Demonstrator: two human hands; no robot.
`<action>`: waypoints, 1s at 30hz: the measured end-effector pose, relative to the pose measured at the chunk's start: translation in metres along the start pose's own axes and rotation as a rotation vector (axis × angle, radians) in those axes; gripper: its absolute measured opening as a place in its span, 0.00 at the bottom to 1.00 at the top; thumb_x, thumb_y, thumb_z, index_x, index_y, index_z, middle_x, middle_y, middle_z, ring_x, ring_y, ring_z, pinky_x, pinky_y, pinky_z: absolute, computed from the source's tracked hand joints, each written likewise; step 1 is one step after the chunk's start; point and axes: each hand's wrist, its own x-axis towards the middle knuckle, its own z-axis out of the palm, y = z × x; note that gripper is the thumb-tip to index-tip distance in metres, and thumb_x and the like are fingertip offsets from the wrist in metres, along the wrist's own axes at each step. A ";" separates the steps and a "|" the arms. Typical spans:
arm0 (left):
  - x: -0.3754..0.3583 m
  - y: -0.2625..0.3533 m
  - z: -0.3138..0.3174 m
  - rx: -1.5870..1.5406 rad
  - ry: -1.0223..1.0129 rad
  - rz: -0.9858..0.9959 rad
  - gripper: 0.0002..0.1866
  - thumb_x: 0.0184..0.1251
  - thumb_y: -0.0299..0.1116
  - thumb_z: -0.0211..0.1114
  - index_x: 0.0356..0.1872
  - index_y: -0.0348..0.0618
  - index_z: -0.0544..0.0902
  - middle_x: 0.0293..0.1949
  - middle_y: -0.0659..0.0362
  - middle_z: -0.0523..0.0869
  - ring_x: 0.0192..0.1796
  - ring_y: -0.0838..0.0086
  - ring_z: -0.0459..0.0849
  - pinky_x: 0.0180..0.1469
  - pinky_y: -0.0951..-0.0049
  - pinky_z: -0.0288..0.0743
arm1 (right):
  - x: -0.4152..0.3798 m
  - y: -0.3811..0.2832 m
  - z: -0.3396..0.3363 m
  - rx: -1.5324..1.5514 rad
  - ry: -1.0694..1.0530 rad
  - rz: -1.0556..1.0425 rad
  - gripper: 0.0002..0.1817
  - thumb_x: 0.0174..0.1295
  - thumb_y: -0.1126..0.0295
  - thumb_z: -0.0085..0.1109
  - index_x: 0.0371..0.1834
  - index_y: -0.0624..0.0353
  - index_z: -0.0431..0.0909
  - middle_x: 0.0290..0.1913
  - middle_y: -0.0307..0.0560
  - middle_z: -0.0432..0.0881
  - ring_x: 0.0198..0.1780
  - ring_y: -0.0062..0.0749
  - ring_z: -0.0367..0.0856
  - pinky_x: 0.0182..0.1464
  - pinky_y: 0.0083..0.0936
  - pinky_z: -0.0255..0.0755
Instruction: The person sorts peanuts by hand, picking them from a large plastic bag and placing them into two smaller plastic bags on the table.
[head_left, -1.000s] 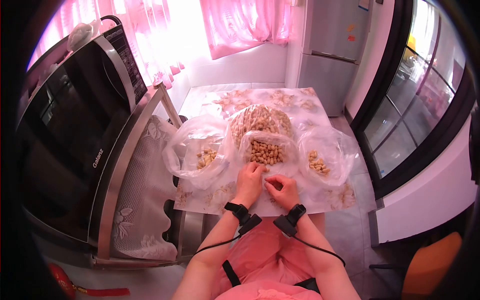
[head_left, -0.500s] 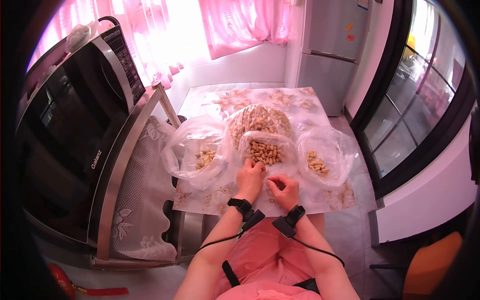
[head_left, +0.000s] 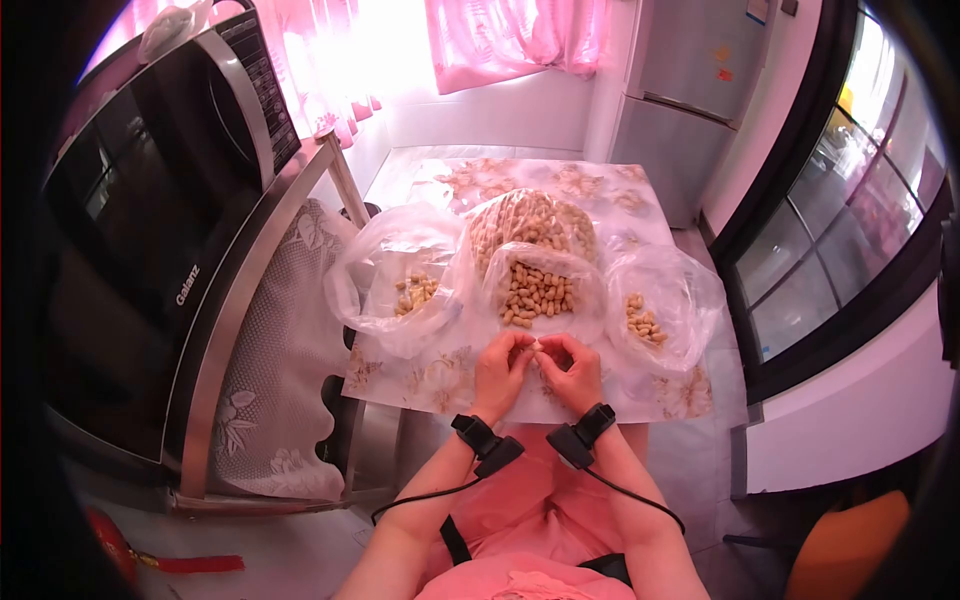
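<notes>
My left hand (head_left: 503, 371) and my right hand (head_left: 570, 373) meet in front of the middle bag, both closed in a pinch. Between their fingertips is a small pale peanut (head_left: 537, 345), mostly covered by the fingers. Just beyond them, a clear plastic bag (head_left: 590, 287) lies open with unshelled peanuts (head_left: 537, 292) inside. To the left, another open bag (head_left: 350, 300) holds a smaller heap of peanuts (head_left: 416, 293). A third open bag (head_left: 695, 300) on the right has some peanuts (head_left: 645, 322) at its bottom.
Behind the middle bag stands a large full bag of peanuts (head_left: 530, 220). Everything rests on a flowered tablecloth (head_left: 440, 380). A microwave (head_left: 150, 260) on a metal rack (head_left: 250, 300) borders the left. A fridge (head_left: 680, 110) and a dark-framed glass door (head_left: 830, 220) stand right.
My left hand has drawn back from the middle bag's opening toward me, and its fingertips now meet the right hand's around a peanut. The view has shifted slightly.
</notes>
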 end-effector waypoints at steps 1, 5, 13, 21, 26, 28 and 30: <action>0.000 0.000 0.000 -0.017 0.025 -0.004 0.07 0.67 0.25 0.68 0.44 0.38 0.83 0.35 0.54 0.88 0.35 0.69 0.87 0.40 0.69 0.80 | 0.000 -0.001 0.000 -0.017 0.001 0.017 0.10 0.62 0.73 0.69 0.45 0.62 0.85 0.32 0.42 0.88 0.32 0.21 0.85 0.36 0.21 0.78; 0.000 0.002 -0.002 -0.063 0.046 -0.008 0.08 0.67 0.25 0.68 0.45 0.38 0.83 0.35 0.55 0.88 0.34 0.70 0.87 0.40 0.70 0.80 | 0.000 -0.006 0.000 -0.029 -0.007 0.069 0.10 0.63 0.71 0.70 0.44 0.62 0.85 0.32 0.42 0.88 0.32 0.21 0.85 0.36 0.22 0.78; 0.001 -0.002 0.000 -0.057 0.054 -0.011 0.08 0.72 0.32 0.67 0.42 0.37 0.83 0.31 0.56 0.86 0.32 0.71 0.85 0.37 0.69 0.78 | 0.001 -0.004 0.003 -0.025 0.026 0.010 0.09 0.64 0.70 0.69 0.43 0.62 0.85 0.30 0.41 0.87 0.31 0.22 0.84 0.36 0.22 0.77; 0.001 -0.003 -0.002 -0.057 0.051 -0.002 0.09 0.73 0.34 0.67 0.41 0.37 0.83 0.31 0.55 0.87 0.32 0.70 0.85 0.38 0.69 0.78 | 0.001 -0.005 0.000 -0.055 -0.008 0.013 0.09 0.63 0.69 0.70 0.42 0.61 0.86 0.30 0.41 0.87 0.31 0.21 0.83 0.35 0.22 0.76; 0.001 -0.002 -0.002 -0.051 0.060 0.000 0.09 0.72 0.33 0.67 0.42 0.37 0.83 0.33 0.54 0.88 0.34 0.70 0.86 0.39 0.69 0.79 | 0.001 -0.009 0.000 -0.052 0.001 0.003 0.08 0.64 0.69 0.69 0.39 0.63 0.86 0.30 0.42 0.87 0.31 0.23 0.84 0.35 0.23 0.77; 0.001 -0.002 -0.002 -0.061 0.058 -0.005 0.09 0.72 0.33 0.67 0.42 0.37 0.84 0.33 0.54 0.88 0.34 0.70 0.87 0.39 0.69 0.79 | 0.001 -0.007 0.000 -0.058 -0.005 0.002 0.08 0.64 0.69 0.69 0.39 0.63 0.86 0.31 0.43 0.87 0.31 0.23 0.84 0.35 0.23 0.77; 0.001 -0.002 -0.003 -0.071 0.056 -0.009 0.09 0.72 0.33 0.67 0.43 0.37 0.84 0.34 0.54 0.88 0.34 0.70 0.87 0.40 0.69 0.79 | 0.001 -0.007 0.000 -0.064 -0.012 0.002 0.08 0.64 0.69 0.69 0.39 0.64 0.86 0.31 0.44 0.87 0.31 0.24 0.84 0.36 0.23 0.77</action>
